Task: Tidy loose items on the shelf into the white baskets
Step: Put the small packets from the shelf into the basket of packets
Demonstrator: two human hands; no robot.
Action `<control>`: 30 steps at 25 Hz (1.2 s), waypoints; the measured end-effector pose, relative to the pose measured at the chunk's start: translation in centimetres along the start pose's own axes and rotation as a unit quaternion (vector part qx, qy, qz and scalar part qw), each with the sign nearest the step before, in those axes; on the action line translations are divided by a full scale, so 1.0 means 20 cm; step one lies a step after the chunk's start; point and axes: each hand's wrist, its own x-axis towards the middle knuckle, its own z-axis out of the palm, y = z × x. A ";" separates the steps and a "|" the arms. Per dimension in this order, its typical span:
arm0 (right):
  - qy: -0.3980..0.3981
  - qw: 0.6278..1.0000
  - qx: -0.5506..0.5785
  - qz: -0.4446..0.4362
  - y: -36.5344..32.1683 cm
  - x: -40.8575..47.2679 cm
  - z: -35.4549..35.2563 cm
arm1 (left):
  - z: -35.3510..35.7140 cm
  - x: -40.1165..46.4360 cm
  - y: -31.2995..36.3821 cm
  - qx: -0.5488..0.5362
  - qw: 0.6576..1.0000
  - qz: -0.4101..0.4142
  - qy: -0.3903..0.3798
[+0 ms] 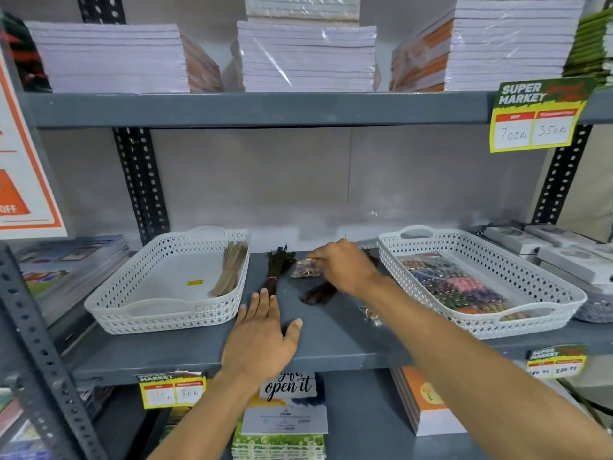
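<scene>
Two white baskets stand on the grey shelf [331, 340]. The left basket [132, 313] holds a tan bundle of sticks [230, 268]. The right basket [547, 293] is filled with several colourful bead packets [454, 287]. Between them lie a dark bundle [277, 270], a brown bundle [318, 295] and a small clear packet [303, 268]. My right hand [341, 265] pinches that small packet on the shelf. My left hand [262, 340] lies flat and open on the shelf, fingertips near the dark bundle's end. Another small packet [370, 313] lies near the right basket.
Stacks of wrapped notebooks [305, 58] fill the upper shelf. Books [66, 270] sit to the left, white boxes [564, 254] to the right. Yellow price tags [534, 121] hang from the shelf edges. More books lie on the shelf below.
</scene>
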 end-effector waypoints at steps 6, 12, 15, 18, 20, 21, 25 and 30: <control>-0.051 0.991 -0.100 0.077 0.27 -0.28 -0.14 | 0.01 0.01 0.00 0.012 1.000 0.000 -0.007; -0.163 0.980 -0.067 0.091 0.24 -0.34 -0.13 | 0.01 0.00 0.01 0.017 1.000 0.003 -0.012; -0.072 0.993 -0.050 0.079 0.17 -0.24 -0.14 | 0.01 0.00 0.01 0.016 1.000 0.001 -0.014; -0.069 0.996 -0.030 0.054 0.06 -0.06 -0.03 | 0.00 -0.01 0.01 0.011 1.000 0.000 -0.011; -0.103 0.993 -0.038 0.046 -0.02 0.07 0.06 | -0.01 -0.01 0.01 0.010 1.000 0.000 -0.004; -0.123 0.990 -0.052 0.039 -0.06 0.12 0.10 | -0.01 -0.01 0.01 0.009 1.000 0.000 -0.001; -0.155 0.981 -0.111 0.044 -0.12 0.22 0.19 | -0.01 -0.01 0.01 0.003 1.000 -0.001 0.006; -0.077 0.992 -0.086 0.059 -0.03 0.21 0.17 | 0.00 -0.01 0.00 0.003 1.000 0.000 0.006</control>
